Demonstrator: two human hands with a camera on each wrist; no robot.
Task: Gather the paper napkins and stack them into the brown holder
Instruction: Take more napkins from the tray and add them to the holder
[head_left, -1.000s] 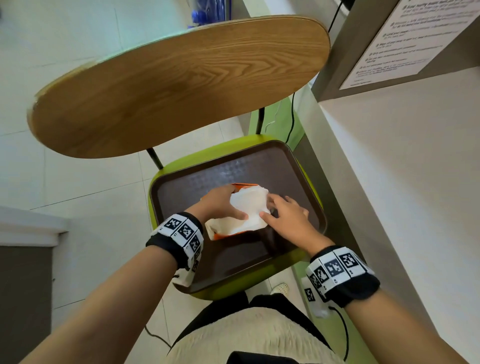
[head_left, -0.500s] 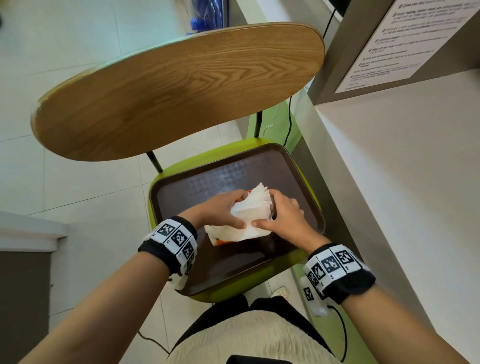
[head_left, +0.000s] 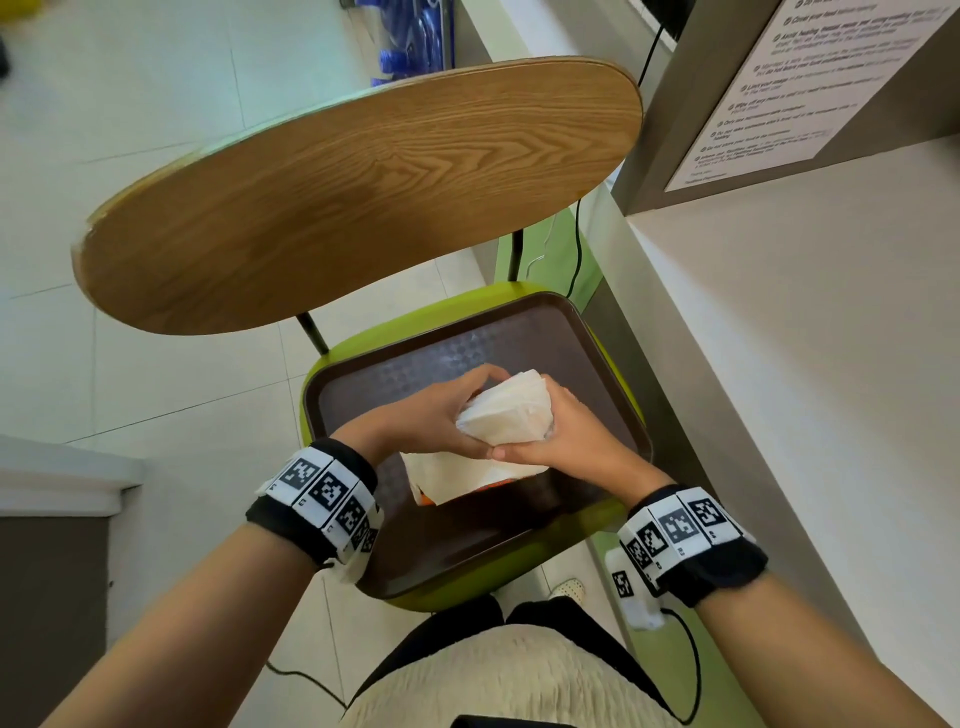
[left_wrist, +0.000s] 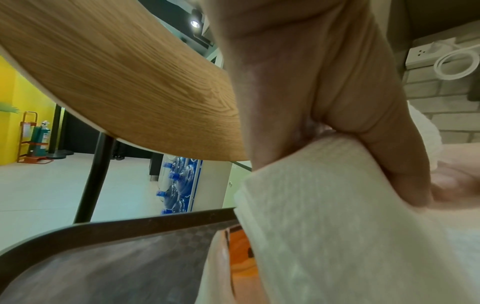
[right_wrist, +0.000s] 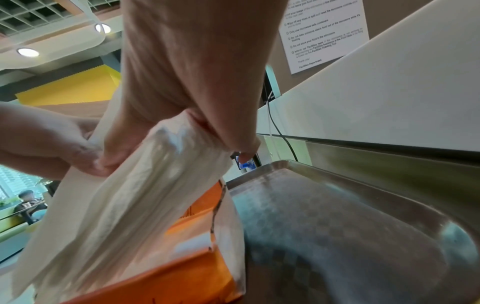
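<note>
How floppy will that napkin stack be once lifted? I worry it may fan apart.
Probably floppy: the napkin stack bends between the left hand and right hand. Its layered edges already splay, so sheets may slip unless squeezed. Likely light.

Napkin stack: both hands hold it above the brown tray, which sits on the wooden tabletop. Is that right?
Not quite. Both the left hand and right hand do grip the napkin stack above the brown tray, but the tray sits on the green chair seat, not on wood. The wooden panel is the chair's backrest. The head view shows this.
</note>
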